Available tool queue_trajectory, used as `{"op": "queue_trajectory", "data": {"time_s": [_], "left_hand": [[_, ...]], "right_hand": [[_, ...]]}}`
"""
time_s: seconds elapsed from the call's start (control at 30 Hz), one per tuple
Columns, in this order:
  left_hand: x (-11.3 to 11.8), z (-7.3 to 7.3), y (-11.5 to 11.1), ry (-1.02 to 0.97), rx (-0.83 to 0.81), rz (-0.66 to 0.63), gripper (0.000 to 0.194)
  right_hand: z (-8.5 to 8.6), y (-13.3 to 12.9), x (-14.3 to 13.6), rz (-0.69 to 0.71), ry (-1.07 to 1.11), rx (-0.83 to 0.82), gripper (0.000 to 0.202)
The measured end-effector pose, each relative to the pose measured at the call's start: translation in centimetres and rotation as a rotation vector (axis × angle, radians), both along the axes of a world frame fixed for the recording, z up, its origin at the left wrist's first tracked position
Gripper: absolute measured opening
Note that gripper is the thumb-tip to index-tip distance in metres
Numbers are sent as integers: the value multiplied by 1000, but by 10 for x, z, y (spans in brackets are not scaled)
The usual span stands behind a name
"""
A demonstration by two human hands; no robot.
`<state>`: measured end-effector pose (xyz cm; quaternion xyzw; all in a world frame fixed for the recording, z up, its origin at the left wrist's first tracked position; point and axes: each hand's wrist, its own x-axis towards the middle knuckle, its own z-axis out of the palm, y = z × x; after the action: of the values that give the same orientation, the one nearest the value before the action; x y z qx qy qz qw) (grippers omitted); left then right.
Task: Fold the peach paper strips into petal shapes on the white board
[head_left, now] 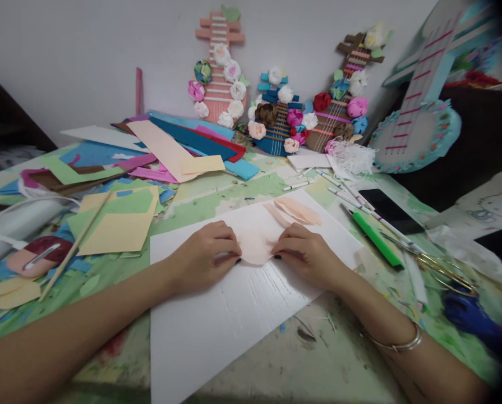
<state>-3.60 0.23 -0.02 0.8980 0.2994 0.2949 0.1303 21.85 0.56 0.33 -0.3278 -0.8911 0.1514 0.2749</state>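
Between my two hands is a pale pink paper petal (257, 247), held just over a white board (192, 353). My left hand (208, 252) pinches its left edge between thumb and fingers. On the opposite edge, my right hand (307, 252) grips the petal the same way. More peach paper petals (299, 210) lie on the board beyond my right hand, partly overlapping. Thin clear streaks, perhaps dried glue, mark the board below the petal.
Coloured paper sheets (162, 146) heap up at the back left. Paper-flower-decorated instrument models (219, 73) lean on the wall. To the right lie a green cutter knife (377, 238), a black phone (389, 210) and gold-handled scissors (444, 272). A wooden stick (76, 244) rests at left.
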Motion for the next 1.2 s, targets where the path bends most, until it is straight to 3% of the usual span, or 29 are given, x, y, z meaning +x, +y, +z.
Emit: {"op": "queue_trajectory", "data": {"time_s": [0.37, 0.63, 1.2], "left_hand": [[3, 1, -2, -18, -44, -4, 13], [3, 1, 2, -54, -270, 85, 10], [9, -3, 3, 1, -253, 175, 8]], "right_hand": [[-2, -4, -4, -74, 71, -182, 9], [1, -4, -6, -135, -2, -211, 8], [-3, -7, -18, -295, -5, -239, 10]]}}
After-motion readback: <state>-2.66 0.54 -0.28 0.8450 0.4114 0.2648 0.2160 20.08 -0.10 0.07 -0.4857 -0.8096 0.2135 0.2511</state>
